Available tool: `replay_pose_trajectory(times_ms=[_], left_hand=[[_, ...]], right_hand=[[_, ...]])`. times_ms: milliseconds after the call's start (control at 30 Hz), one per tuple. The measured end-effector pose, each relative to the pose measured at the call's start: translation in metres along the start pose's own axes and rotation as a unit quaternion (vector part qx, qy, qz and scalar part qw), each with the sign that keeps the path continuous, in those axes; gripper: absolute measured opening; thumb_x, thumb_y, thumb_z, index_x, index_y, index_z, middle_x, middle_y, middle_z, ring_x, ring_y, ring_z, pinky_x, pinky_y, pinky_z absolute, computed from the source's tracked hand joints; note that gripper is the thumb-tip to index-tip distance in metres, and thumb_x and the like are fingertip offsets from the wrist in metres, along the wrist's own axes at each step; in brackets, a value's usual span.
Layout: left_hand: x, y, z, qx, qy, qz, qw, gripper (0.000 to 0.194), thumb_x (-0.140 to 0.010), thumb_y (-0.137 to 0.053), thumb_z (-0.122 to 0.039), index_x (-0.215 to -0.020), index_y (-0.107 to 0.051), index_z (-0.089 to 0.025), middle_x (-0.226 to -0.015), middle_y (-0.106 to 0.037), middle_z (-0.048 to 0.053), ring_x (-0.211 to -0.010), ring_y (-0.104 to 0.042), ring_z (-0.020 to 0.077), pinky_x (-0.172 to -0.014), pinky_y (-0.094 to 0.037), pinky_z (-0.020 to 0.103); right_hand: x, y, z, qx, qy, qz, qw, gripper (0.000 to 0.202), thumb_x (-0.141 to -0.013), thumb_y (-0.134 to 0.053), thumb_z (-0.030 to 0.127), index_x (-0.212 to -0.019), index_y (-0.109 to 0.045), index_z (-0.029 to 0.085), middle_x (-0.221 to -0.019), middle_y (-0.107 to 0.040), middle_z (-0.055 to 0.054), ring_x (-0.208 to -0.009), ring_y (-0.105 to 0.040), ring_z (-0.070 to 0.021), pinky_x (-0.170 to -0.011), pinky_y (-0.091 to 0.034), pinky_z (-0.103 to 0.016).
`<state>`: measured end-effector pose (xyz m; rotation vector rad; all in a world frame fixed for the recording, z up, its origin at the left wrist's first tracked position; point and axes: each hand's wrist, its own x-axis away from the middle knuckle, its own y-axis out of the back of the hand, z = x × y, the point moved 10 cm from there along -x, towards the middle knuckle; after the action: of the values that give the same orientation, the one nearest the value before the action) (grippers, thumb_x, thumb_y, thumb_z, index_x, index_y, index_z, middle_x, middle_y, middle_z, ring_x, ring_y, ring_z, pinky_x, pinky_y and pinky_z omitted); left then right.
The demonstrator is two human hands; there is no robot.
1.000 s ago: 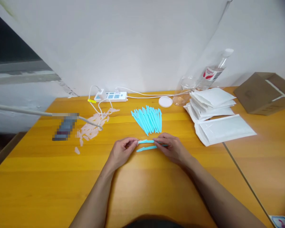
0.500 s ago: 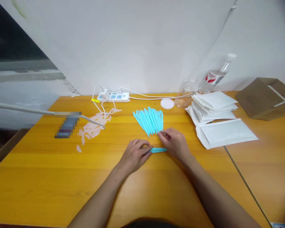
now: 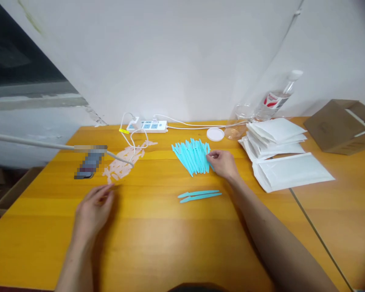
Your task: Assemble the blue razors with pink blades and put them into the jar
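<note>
- I see many slim pieces fanned in the blue pile (image 3: 190,158) on the tabletop (image 3: 158,243).
- Nearer me than the pile, two blue sticks (image 3: 200,197) lie set apart, side by side.
- My right hand (image 3: 223,164) meets the pile's right edge; whether its fingers pinch anything, I can't tell.
- Left of the pile, my left hand (image 3: 93,207) curls beside loose pale pieces (image 3: 118,168), grip unclear.

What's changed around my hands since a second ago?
Your left hand let go of the two light-blue plastic sticks and moved left, beside the scattered pale pink pieces. Your right hand moved forward to the right edge of the fanned light-blue stick pile. The white padded envelopes stayed put.
</note>
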<state>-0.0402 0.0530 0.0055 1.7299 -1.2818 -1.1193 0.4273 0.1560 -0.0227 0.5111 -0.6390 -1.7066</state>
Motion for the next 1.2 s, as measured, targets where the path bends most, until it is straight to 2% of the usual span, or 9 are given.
replay_pose_trajectory(times_ms=[67, 133, 367, 533, 733, 800, 933, 1033, 1200], left_hand=[[0.001, 0.000, 0.038, -0.059, 0.006, 0.036, 0.998, 0.038, -0.090, -0.051, -0.032, -0.122, -0.067, -0.023, -0.129, -0.064, 0.008, -0.105, -0.067, 0.0238, -0.094, -0.053, 0.037], [0.000, -0.006, 0.054, -0.082, -0.017, 0.076, 0.994, 0.039, -0.088, -0.049, -0.030, -0.121, -0.068, -0.025, -0.133, -0.063, 0.006, -0.110, -0.066, 0.0242, -0.096, -0.052, 0.037], [-0.010, -0.013, 0.042, -0.131, -0.025, 0.115, 0.984, 0.037, -0.090, -0.046, -0.047, -0.100, -0.073, -0.023, -0.111, -0.072, 0.008, -0.100, -0.069, 0.0277, -0.088, -0.053, 0.038], [-0.003, -0.028, 0.006, -0.039, -0.072, 0.162, 0.983, 0.033, -0.091, -0.049, -0.049, -0.098, -0.066, -0.021, -0.100, -0.072, 0.009, -0.092, -0.066, 0.0249, -0.087, -0.050, 0.036], [-0.002, -0.062, -0.078, 0.199, -0.056, 0.173, 0.963, 0.036, -0.089, -0.059, -0.052, -0.101, -0.069, -0.019, -0.099, -0.074, 0.009, -0.087, -0.066, 0.0216, -0.081, -0.052, 0.034], [-0.008, -0.083, -0.103, 0.327, 0.030, 0.186, 0.926, 0.040, -0.083, -0.069, -0.052, -0.103, -0.070, -0.018, -0.094, -0.076, 0.009, -0.076, -0.067, 0.0185, -0.072, -0.053, 0.030], [-0.009, -0.128, -0.159, 0.533, 0.141, 0.283, 0.785, 0.048, -0.071, -0.083, -0.045, -0.104, -0.070, -0.013, -0.100, -0.078, 0.013, -0.078, -0.070, 0.0162, -0.077, -0.055, 0.030], [-0.005, -0.138, -0.168, 0.558, 0.173, 0.295, 0.756, 0.052, -0.068, -0.086, -0.041, -0.108, -0.069, -0.012, -0.097, -0.078, 0.012, -0.077, -0.070, 0.0153, -0.071, -0.054, 0.027], [-0.002, -0.136, -0.159, 0.523, 0.145, 0.259, 0.799, 0.054, -0.078, -0.078, -0.044, -0.121, -0.064, -0.013, -0.097, -0.077, 0.011, -0.078, -0.069, 0.0160, -0.072, -0.054, 0.029]], right_hand=[[0.006, 0.008, 0.007, -0.054, 0.020, -0.008, 0.998, 0.018, -0.083, -0.060, 0.034, -0.082, -0.068, 0.018, -0.079, -0.074, -0.006, -0.072, -0.068, -0.0186, -0.068, -0.049, -0.028], [0.016, 0.006, 0.016, -0.132, 0.039, 0.024, 0.990, 0.016, -0.084, -0.059, 0.035, -0.085, -0.062, 0.019, -0.080, -0.072, -0.005, -0.070, -0.067, -0.0166, -0.067, -0.050, -0.027], [0.067, -0.014, 0.028, -0.206, 0.062, 0.153, 0.965, 0.019, -0.085, -0.061, 0.038, -0.086, -0.059, 0.019, -0.075, -0.063, 0.000, -0.066, -0.056, -0.0125, -0.059, -0.044, -0.023], [0.084, -0.018, 0.026, -0.163, 0.066, 0.190, 0.966, 0.030, -0.092, -0.056, 0.044, -0.092, -0.073, 0.020, -0.079, -0.070, 0.000, -0.069, -0.061, -0.0153, -0.060, -0.045, -0.024], [0.090, -0.013, 0.037, -0.076, 0.202, 0.124, 0.968, 0.026, -0.095, -0.055, 0.035, -0.107, -0.076, 0.024, -0.094, -0.075, -0.005, -0.079, -0.067, -0.0188, -0.069, -0.050, -0.028], [0.096, -0.014, 0.041, -0.066, 0.251, 0.118, 0.958, 0.025, -0.096, -0.055, 0.032, -0.108, -0.075, 0.025, -0.094, -0.074, -0.006, -0.080, -0.066, -0.0188, -0.070, -0.051, -0.029], [0.103, -0.013, 0.044, -0.046, 0.300, 0.104, 0.947, 0.023, -0.098, -0.054, 0.030, -0.107, -0.074, 0.024, -0.090, -0.072, -0.007, -0.081, -0.065, -0.0191, -0.075, -0.052, -0.031], [0.103, -0.010, 0.043, -0.042, 0.311, 0.097, 0.945, 0.022, -0.098, -0.054, 0.029, -0.109, -0.073, 0.024, -0.091, -0.071, -0.007, -0.082, -0.064, -0.0187, -0.075, -0.052, -0.031], [0.099, -0.009, 0.039, -0.040, 0.296, 0.098, 0.949, 0.022, -0.098, -0.054, 0.030, -0.110, -0.072, 0.025, -0.090, -0.071, -0.007, -0.079, -0.063, -0.0181, -0.072, -0.050, -0.030]])
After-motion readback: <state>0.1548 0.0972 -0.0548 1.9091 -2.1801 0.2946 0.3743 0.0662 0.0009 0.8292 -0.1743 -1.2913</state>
